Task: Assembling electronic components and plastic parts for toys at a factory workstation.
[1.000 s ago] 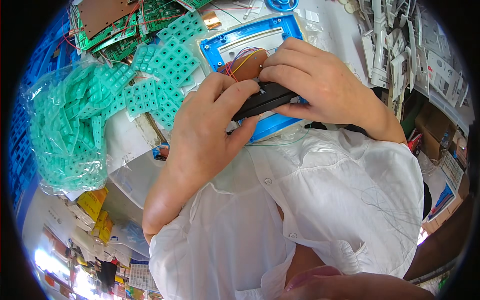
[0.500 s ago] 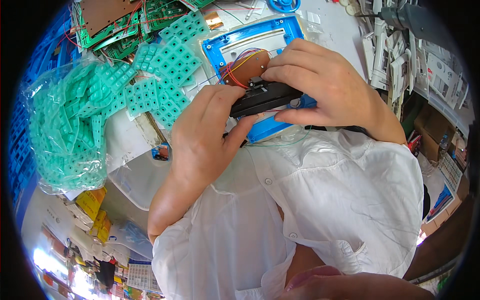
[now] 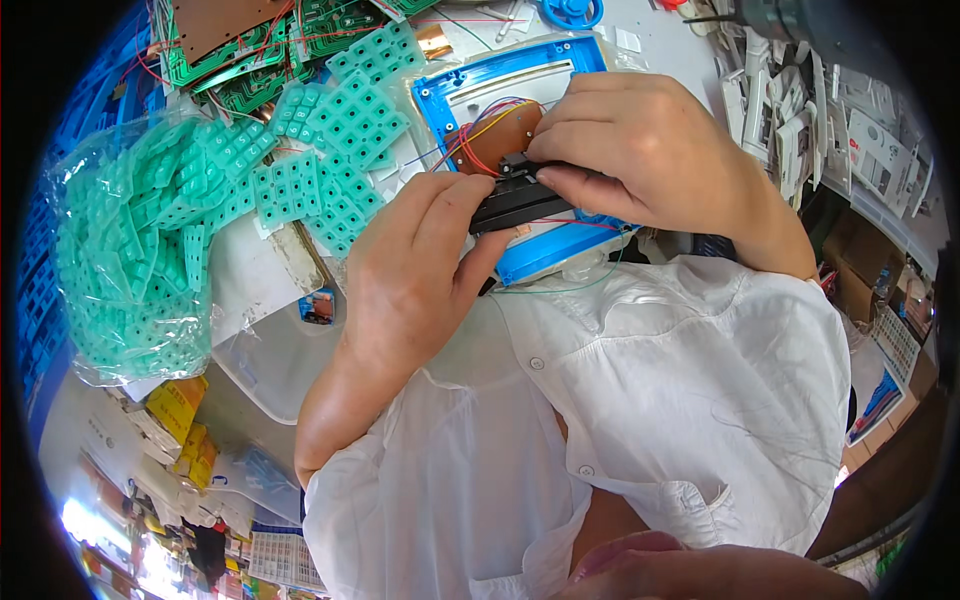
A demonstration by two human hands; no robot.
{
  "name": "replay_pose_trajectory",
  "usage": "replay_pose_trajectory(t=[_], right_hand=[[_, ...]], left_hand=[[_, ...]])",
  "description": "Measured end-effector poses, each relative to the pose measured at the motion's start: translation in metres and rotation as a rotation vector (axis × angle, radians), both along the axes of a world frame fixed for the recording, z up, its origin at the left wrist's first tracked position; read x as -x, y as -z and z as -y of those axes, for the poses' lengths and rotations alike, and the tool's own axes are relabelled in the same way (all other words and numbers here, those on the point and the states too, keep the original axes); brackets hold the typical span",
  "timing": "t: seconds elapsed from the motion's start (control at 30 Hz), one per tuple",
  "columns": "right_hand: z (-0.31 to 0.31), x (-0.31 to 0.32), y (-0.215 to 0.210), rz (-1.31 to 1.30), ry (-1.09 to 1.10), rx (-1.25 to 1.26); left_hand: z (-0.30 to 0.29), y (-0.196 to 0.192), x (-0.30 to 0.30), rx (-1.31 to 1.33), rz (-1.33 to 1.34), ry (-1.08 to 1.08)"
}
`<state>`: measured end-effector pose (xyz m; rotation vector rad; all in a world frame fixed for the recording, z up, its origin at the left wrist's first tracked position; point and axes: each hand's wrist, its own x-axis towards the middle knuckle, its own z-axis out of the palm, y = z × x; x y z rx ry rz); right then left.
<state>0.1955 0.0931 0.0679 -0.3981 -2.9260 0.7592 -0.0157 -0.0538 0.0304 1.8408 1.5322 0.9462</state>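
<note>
At the far left, a clear plastic bag (image 3: 135, 355) contains a packed mass of green rubber keypads (image 3: 150, 250). Loose keypads (image 3: 365, 120) lie beside it on the white table (image 3: 250, 280). The left hand (image 3: 415, 250) is clamped on the left end of a black plastic part (image 3: 520, 207), fingers on top, thumb at the near edge. The part is held above a blue frame (image 3: 545, 257); within the frame are a brown board (image 3: 485, 145) and coloured wires (image 3: 497, 117). The right hand (image 3: 655, 150) pinches the part's right end, thumb opposed to bent fingers. At far right, white plastic parts (image 3: 795, 145) stand piled.
</note>
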Motion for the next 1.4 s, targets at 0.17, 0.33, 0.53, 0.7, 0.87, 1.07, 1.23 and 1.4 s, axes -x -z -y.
replay_pose_trajectory(t=[0.17, 0.33, 0.53, 0.7, 0.87, 1.07, 1.23, 1.4], right_hand=[[-0.023, 0.031, -0.020, 0.215, -0.068, 0.155], [-0.030, 0.051, -0.021, 0.276, -0.123, 0.170], [-0.036, 0.066, -0.021, 0.384, -0.230, 0.145], [-0.051, 0.085, -0.043, 0.500, -0.325, 0.319], [-0.028, 0.067, -0.024, 0.386, -0.178, 0.031], [-0.047, 0.064, -0.050, 0.404, -0.195, 0.311], [-0.025, 0.001, -0.004, -0.006, 0.094, 0.390], [0.004, -0.021, 0.017, -0.144, 0.070, 0.177]], left_hand=[[0.000, 0.000, 0.000, -0.012, 0.005, -0.003], [-0.001, -0.001, 0.000, -0.025, 0.013, 0.009], [-0.001, 0.000, 0.001, -0.005, 0.028, 0.023], [0.003, 0.004, 0.001, -0.028, 0.024, 0.020], [0.000, 0.008, 0.000, -0.116, 0.006, 0.055], [0.001, 0.008, -0.001, -0.115, 0.011, 0.035], [-0.001, 0.006, -0.002, -0.024, 0.045, 0.025], [-0.002, 0.003, -0.005, 0.045, 0.058, -0.003]])
